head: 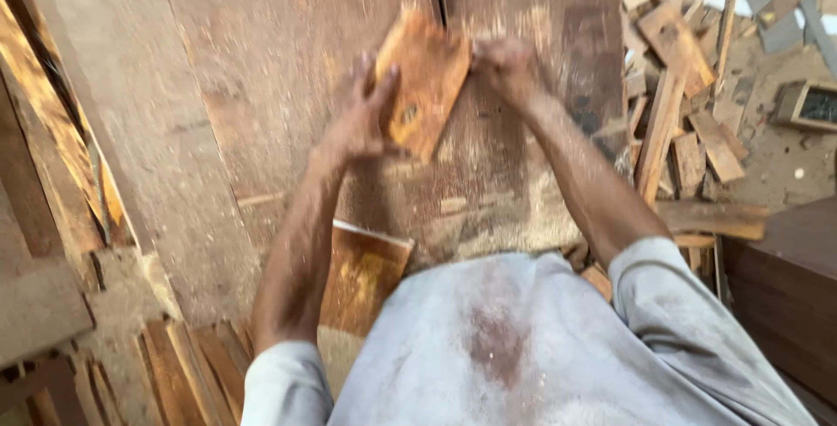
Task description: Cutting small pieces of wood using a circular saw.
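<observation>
While our left hand and right hand pinch the wood block at opposite edges, mid-frame, it hangs steady above the dusty workbench.

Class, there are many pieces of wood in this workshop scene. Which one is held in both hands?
The flat orange-brown wooden block, gripped by the left hand and right hand above the workbench; the offcuts lie piled untouched at right.

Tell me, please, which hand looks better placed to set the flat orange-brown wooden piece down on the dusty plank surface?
Probably the left hand: it wraps the flat orange-brown wooden piece along its side, while the right hand only pinches its upper corner.
</observation>
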